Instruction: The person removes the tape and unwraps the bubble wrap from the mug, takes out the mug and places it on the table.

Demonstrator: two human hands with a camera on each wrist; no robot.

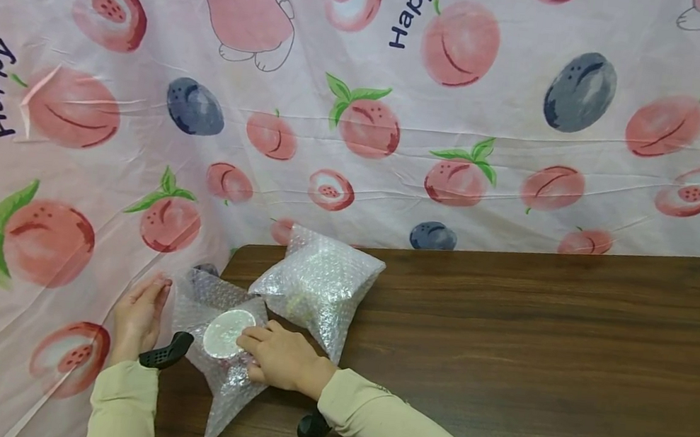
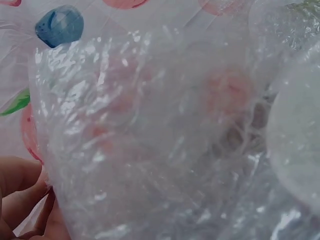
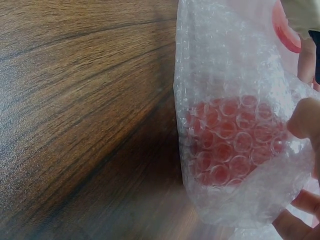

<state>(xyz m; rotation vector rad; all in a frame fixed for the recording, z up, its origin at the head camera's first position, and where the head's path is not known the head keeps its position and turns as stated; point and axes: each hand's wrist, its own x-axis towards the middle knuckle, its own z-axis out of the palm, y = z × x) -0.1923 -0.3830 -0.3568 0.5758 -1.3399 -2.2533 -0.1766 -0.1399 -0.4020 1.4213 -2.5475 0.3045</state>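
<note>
A sheet of bubble wrap point(image 1: 229, 384) lies around a round object with a white disc-like top point(image 1: 226, 334). Red on the side of that object shows through the bubbles in the right wrist view. My left hand point(image 1: 140, 314) pinches the wrap's left edge between thumb and fingers point(image 2: 22, 192), holding that flap raised. With my right hand point(image 1: 281, 355) I grip the wrapped object from its right side, thumb point(image 3: 302, 120) and fingers on the plastic. What the object is cannot be told through the wrap.
Behind it, a second bubble-wrapped bundle point(image 1: 330, 280) lies near the table's back left corner, with something yellowish faintly visible inside. The brown wood-grain table point(image 1: 503, 348) extends to the right. A fruit-print cloth point(image 1: 507, 64) hangs along the back and left sides.
</note>
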